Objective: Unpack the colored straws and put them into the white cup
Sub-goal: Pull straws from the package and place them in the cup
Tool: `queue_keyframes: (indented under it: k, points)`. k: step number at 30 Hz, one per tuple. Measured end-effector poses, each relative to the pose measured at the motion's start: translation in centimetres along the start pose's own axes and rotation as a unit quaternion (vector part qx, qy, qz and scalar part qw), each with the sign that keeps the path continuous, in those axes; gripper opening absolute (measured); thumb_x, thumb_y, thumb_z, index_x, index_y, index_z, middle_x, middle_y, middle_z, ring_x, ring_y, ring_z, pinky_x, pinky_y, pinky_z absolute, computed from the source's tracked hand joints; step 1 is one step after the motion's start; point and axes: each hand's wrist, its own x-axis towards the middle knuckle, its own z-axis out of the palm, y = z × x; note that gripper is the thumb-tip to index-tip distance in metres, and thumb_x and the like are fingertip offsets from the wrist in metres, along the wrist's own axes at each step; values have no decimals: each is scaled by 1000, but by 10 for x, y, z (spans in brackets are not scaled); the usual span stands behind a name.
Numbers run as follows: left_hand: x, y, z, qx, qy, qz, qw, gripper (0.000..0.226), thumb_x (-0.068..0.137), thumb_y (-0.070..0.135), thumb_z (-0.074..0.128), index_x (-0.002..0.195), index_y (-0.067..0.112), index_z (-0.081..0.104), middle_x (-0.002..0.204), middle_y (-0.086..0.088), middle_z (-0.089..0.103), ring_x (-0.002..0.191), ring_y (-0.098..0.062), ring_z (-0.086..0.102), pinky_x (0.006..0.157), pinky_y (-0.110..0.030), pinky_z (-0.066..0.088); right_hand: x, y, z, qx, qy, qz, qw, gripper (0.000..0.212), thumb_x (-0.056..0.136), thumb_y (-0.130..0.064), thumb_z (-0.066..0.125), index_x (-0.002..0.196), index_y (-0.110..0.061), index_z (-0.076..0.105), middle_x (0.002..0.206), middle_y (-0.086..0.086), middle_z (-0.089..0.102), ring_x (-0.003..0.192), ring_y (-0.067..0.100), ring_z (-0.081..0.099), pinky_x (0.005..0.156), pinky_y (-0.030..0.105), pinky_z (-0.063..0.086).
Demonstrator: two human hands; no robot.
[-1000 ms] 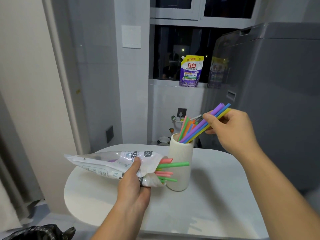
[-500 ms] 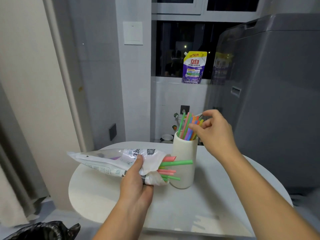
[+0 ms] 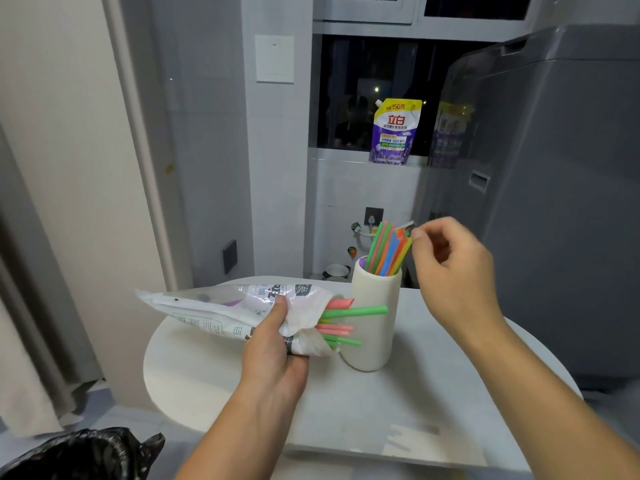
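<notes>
White cup (image 3: 375,317) as landmark, standing on the round bench (image 3: 398,403). A second ago the right hand (image 3: 453,271) held a purple, a blue and a yellow straw slanted above the cup's mouth; half a second ago it was pressing them down among the others. Now those straws stand in the cup with the rest of the upright bundle (image 3: 389,249), leaning toward the cup's right rim, and the right hand sits just right of and above the rim. Its fingers (image 3: 417,233) are loosely curled and empty; the tips lie right beside the topmost straw ends, and contact cannot be told. This reads as a release just completed.

Left of the cup, the left hand (image 3: 273,344) keeps its place, fingers closed around the crumpled mouth of the plastic package (image 3: 214,306). Green and pink straw ends (image 3: 346,322) jut from the package across the front of the cup's wall.

Judgement: one more batch is delivered, but the task is unfinished, since several straws remain in the package. The free right hand is well placed to reach across to the protruding ends for the next pull.
</notes>
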Motion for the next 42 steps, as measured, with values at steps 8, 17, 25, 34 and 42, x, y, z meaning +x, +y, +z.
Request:
queue_keyframes:
  k: [8,17,25,34,42]
  points:
    - [-2,3,7,-6,-8,36,999,50,102,24,65,146,2,57,139,-19,70,129,-34,67,110,-55,52,-57,-13,16,37,-279,88,956,26,97,-50,48,87,-30,62,71,0,64,60,10,55,63,30,48]
    - [-7,1,9,-1,-1,42,999,43,102,18,66,140,-2,61,138,-20,69,125,-35,69,110,-54,52,-64,-17,26,147,-227,165,948,10,88,-17,74,85,-9,69,75,10,67,54,28,65,48,32,57]
    - [-8,2,11,2,18,62,998,39,101,17,67,137,2,64,133,-16,73,89,-21,77,78,-39,64,-59,-16,21,198,-220,225,928,7,91,-15,70,94,-9,69,89,17,68,60,11,65,54,23,55]
    - [-5,10,8,-20,25,55,998,44,101,18,68,142,6,60,135,-15,72,124,-31,70,77,-43,67,-54,-9,17,208,-201,233,928,5,85,-5,75,87,-2,71,63,7,64,53,13,58,49,23,48]
    - [-1,13,7,-41,31,54,997,47,101,17,67,146,6,58,141,-11,69,122,-25,71,67,-36,68,-47,-10,12,342,-126,306,879,3,89,3,68,91,2,66,79,15,68,65,22,68,64,29,60]
